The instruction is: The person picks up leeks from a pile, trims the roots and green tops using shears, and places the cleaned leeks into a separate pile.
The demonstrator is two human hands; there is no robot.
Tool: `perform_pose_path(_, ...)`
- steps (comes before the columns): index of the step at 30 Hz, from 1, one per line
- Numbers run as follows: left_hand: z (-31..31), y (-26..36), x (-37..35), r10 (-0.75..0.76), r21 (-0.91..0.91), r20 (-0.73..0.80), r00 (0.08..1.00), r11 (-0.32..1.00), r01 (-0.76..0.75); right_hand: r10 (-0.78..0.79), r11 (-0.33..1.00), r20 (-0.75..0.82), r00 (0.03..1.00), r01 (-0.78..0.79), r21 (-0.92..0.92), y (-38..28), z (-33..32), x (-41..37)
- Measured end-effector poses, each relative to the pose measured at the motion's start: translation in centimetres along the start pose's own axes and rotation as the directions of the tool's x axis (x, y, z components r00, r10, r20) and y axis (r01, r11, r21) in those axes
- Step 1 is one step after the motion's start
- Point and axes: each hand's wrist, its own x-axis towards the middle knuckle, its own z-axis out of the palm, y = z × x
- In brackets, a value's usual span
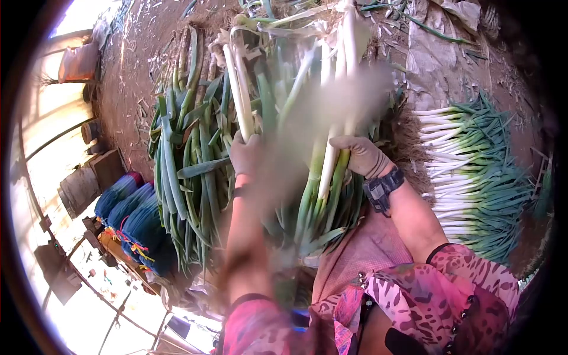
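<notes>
My left hand (246, 155), in a light glove, is closed around the white stalks of a few leeks (236, 89) with their roots upward. To its right, my gloved right hand (362, 156) wraps round several thicker leeks (324, 171). Their white ends point up and their green leaves hang toward my lap. A large pile of untrimmed leeks (188, 142) lies beneath and to the left of my hands. A grey blur across the middle hides part of the stalks between them.
Cleaned leeks (461, 171) lie in a long row at the right, roots toward me. Tied green bundles (133, 219) stand at the lower left. A crumpled sheet (441, 59) covers soil at the upper right. Brown ground (127, 77) with scraps stretches behind the pile.
</notes>
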Motion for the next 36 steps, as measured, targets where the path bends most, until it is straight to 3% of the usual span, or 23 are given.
perform_pose_path(3,-2.6,2.3,-3.3,0.051,-0.460,0.118,0.992,0.888,0.009,-0.077,0.986,0.042,0.996,0.082,-0.145,-0.3,4.5,-2.3)
perform_pose_path(6,-6.5,11.0,-10.2,0.047,-0.536,0.136,0.990,0.843,0.034,-0.104,0.945,0.167,0.980,0.150,-0.291,-0.2,9.0,-4.8)
perform_pose_path(8,-8.6,13.9,-13.7,0.137,-0.625,0.224,0.965,0.780,0.034,-0.097,0.880,0.212,0.972,0.184,-0.438,-0.3,12.7,-6.7)
perform_pose_path(9,-9.9,14.1,-14.7,0.399,-0.264,0.221,0.890,0.903,-0.339,-0.046,0.895,0.201,0.978,0.130,-0.426,0.2,14.3,-7.1)
perform_pose_path(11,-10.6,13.1,-15.1,0.554,-0.239,0.328,0.765,0.832,-0.500,-0.084,0.755,0.125,0.989,0.145,-0.640,0.8,17.2,-8.2)
perform_pose_path(12,-11.1,13.3,-15.8,0.541,-0.300,0.381,0.750,0.839,-0.453,-0.108,0.683,0.098,0.989,0.145,-0.716,1.3,18.3,-8.3)
perform_pose_path(15,-12.9,15.1,-19.0,0.440,-0.437,0.486,0.755,0.870,-0.226,-0.190,0.631,0.154,0.970,0.241,-0.738,2.2,22.2,-10.9)
perform_pose_path(16,-13.5,15.8,-20.3,0.356,-0.469,0.549,0.756,0.880,-0.074,-0.172,0.629,0.148,0.974,0.225,-0.744,2.6,23.1,-12.0)
perform_pose_path(19,-14.0,17.4,-23.2,0.449,-0.518,0.448,0.773,0.835,-0.185,-0.134,0.556,0.122,0.983,0.177,-0.812,3.1,26.0,-15.3)
perform_pose_path(21,-14.4,17.7,-23.7,0.445,-0.506,0.435,0.783,0.840,-0.196,-0.266,0.527,0.058,0.962,0.196,-0.827,3.8,26.8,-16.9)
perform_pose_path(22,-15.2,20.3,-27.1,0.501,-0.509,0.337,0.797,0.809,-0.293,-0.332,0.512,0.030,0.943,0.207,-0.833,4.2,26.8,-17.2)
perform_pose_path(23,-15.6,20.8,-27.9,0.548,-0.473,0.310,0.777,0.798,-0.374,-0.445,0.626,0.014,0.895,0.322,-0.710,4.8,26.5,-17.0)
perform_pose_path(24,-14.9,21.7,-28.9,0.589,-0.427,0.281,0.758,0.784,-0.451,-0.473,0.614,0.030,0.881,0.354,-0.706,3.9,26.0,-17.8)
perform_pose_path(25,-15.1,22.8,-30.5,0.511,-0.467,0.289,0.809,0.814,-0.347,-0.505,0.594,0.045,0.862,0.386,-0.706,3.3,26.2,-18.2)
perform_pose_path(26,-14.5,22.6,-30.9,0.585,-0.495,0.267,0.766,0.765,-0.412,-0.536,0.575,0.060,0.842,0.416,-0.704,2.7,26.4,-18.5)
perform_pose_path(27,-13.7,21.9,-30.7,0.655,-0.521,0.243,0.716,0.710,-0.473,-0.550,0.515,0.117,0.827,0.446,-0.732,2.8,26.0,-18.2)
perform_pose_path(28,-13.1,21.9,-30.9,0.721,-0.548,0.217,0.658,0.648,-0.529,-0.549,0.370,0.314,0.775,0.562,-0.740,3.2,24.0,-16.3)
perform_pose_path(29,-13.4,23.1,-32.0,0.692,-0.523,0.329,0.643,0.700,-0.486,-0.511,0.217,0.500,0.699,0.668,-0.712,3.7,21.3,-13.9)
perform_pose_path(30,-13.5,24.5,-34.4,0.604,-0.496,0.352,0.715,0.768,-0.405,-0.490,0.003,0.577,0.653,0.664,-0.748,3.5,21.4,-15.2)
perform_pose_path(32,-12.6,25.7,-35.8,0.615,-0.227,0.321,0.720,0.788,-0.572,-0.435,-0.425,0.717,0.545,0.578,-0.697,2.8,21.9,-17.9)
perform_pose_path(33,-12.2,26.2,-36.3,0.631,-0.171,0.337,0.699,0.771,-0.614,-0.362,-0.574,0.806,0.468,0.569,-0.588,2.4,21.4,-18.4)
perform_pose_path(34,-11.9,26.7,-36.9,0.646,-0.114,0.352,0.678,0.748,-0.654,-0.389,-0.551,0.773,0.501,0.546,-0.631,2.9,20.5,-18.8)
perform_pose_path(36,-10.4,27.3,-38.3,0.706,-0.281,0.400,0.585,0.702,-0.655,-0.425,-0.411,0.655,0.625,0.511,-0.755,0.9,20.1,-22.5)
